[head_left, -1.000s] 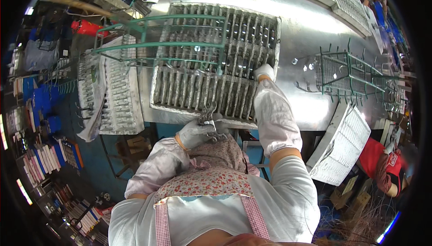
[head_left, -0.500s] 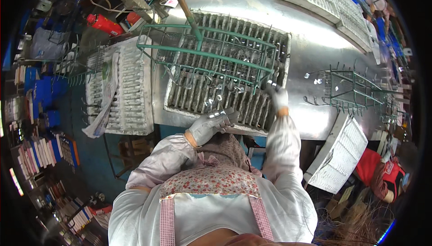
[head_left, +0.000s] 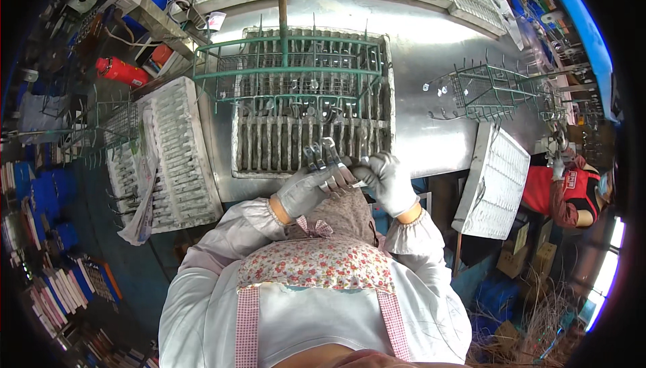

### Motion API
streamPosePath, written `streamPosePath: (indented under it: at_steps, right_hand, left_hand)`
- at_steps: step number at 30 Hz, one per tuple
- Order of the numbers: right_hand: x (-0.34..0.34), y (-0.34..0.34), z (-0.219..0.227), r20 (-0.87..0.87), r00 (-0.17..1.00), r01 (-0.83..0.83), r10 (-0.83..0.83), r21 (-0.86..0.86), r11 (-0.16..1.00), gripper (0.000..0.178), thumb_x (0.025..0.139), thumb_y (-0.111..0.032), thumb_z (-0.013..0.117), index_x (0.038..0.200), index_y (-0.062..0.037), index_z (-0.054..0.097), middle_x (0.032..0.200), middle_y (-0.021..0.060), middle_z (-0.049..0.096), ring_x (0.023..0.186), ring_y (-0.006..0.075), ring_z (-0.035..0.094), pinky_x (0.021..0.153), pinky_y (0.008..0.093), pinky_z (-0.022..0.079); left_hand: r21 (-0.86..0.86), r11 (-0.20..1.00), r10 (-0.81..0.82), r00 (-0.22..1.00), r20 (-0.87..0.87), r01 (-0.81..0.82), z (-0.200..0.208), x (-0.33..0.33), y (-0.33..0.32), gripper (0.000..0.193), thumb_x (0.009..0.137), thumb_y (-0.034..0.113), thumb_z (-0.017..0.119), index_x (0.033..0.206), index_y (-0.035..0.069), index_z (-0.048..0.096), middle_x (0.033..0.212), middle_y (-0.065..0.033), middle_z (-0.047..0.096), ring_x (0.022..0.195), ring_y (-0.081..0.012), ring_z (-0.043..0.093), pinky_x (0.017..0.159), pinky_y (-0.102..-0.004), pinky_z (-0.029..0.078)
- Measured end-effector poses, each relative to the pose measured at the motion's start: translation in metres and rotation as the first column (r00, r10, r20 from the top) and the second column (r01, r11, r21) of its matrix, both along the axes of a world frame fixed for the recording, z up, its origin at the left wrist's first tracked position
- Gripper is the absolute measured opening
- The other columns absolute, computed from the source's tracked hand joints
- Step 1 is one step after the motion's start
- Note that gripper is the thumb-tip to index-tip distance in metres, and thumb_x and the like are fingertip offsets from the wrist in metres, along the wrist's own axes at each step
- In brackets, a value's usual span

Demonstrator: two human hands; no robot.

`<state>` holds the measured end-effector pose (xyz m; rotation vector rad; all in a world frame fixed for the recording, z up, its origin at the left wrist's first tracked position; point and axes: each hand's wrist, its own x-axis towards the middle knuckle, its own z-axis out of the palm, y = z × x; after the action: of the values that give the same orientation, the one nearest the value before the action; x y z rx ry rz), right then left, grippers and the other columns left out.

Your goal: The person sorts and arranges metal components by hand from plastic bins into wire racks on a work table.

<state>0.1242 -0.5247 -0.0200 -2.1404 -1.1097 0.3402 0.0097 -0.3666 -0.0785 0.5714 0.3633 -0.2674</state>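
My gloved left hand is closed around several shiny, curved metal pieces, whose ends stick up between the fingers. Against its fingertips, my gloved right hand has bent, closed fingers; whatever they pinch is too small to make out. Both hands are over the near edge of a ribbed, pale-rimmed tray. Rows of more shiny pieces lie in the tray's slots. Above its far half is a green wire rack with a long upright rod.
Another ribbed tray with a plastic bag stands left, near a red bottle. At right are a second green rack, small shiny bits and a tilted white tray. A person in red works beyond.
My right hand has come from the tray's right side down to my left hand, and the two now meet. The whole view has shifted and turned slightly.
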Motion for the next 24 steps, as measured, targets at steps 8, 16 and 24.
streamPosePath:
  at_steps: [8,16,24]
  right_hand:
    - [0.058,0.005,0.005,-0.365,0.931,0.092,-0.022,0.176,0.98,0.033,0.091,-0.033,0.054,0.083,-0.0043,0.067,0.073,0.0044,0.061,0.065,0.0133,0.053,0.062,0.0271,0.042]
    - [0.084,0.003,-0.02,-0.375,0.927,0.076,0.014,0.225,0.971,0.032,0.091,-0.032,0.055,0.082,-0.0048,0.068,0.064,0.003,0.058,0.059,0.0114,0.05,0.056,0.0265,0.039]
    - [0.093,-0.012,-0.02,-0.596,0.802,0.139,0.033,0.241,0.961,0.033,0.091,-0.032,0.055,0.081,-0.0029,0.066,0.064,0.001,0.06,0.055,0.0073,0.049,0.052,0.0225,0.038]
  left_hand:
    - [0.576,0.81,0.141,0.99,-0.004,-0.113,0.043,0.004,0.011,0.03,0.08,0.013,0.067,0.105,-0.002,0.062,0.1,-0.0106,0.067,0.093,-0.0156,0.063,0.082,-0.027,0.048]
    - [0.926,0.247,-0.001,0.956,0.294,-0.285,0.06,0.026,0.015,0.018,0.079,0.011,0.066,0.095,0.018,0.069,0.094,-0.0018,0.068,0.082,-0.0153,0.066,0.07,-0.0254,0.053]
    - [0.942,0.195,0.055,0.962,0.269,-0.274,0.06,0.055,0.016,0.016,0.081,0.014,0.065,0.095,0.006,0.067,0.086,-0.0051,0.068,0.074,-0.0151,0.065,0.068,-0.0257,0.051]
